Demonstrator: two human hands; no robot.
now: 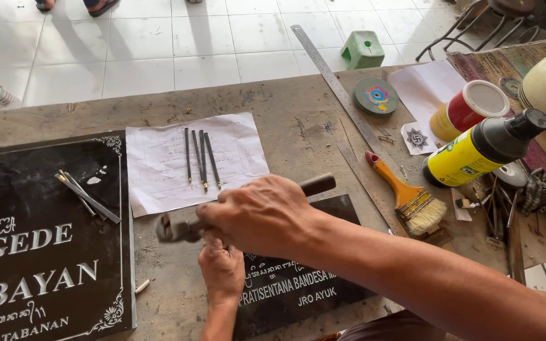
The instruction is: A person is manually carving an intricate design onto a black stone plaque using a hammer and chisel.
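Two plaques: a large black engraved stone plaque [39,252] lies at the left of the worktop [285,120]; a smaller black plaque [298,284] lies near the middle, partly under the hands.
Loose rods: a few thin metal rods [86,197] rest on the large plaque's upper right part.
Paper sheet: a white sheet [159,164] lies just right of the large plaque, with four dark chisels [201,158] side by side on it.
Left hand: the left hand [222,271] rests low on the smaller plaque's left edge, fingers curled together; what it pinches is hidden under the other hand.
Right hand: the right hand [257,215] is clamped around a hammer [178,228], whose blurred metal head juts left and whose dark handle end shows at the right, directly above the left hand.
Steel ruler: a long steel ruler [336,85] runs diagonally behind the hands.
Round disc: a grey disc [376,96] with a coloured centre lies beside the ruler.
Brush: an orange-handled paintbrush [402,189] lies just right of the smaller plaque.
Right edge: a yellow bottle [469,158] with a black cap lies tilted, a red and yellow can [462,110] just behind it.
Floor: a green stool [363,49] stands on white tiles beyond the worktop.
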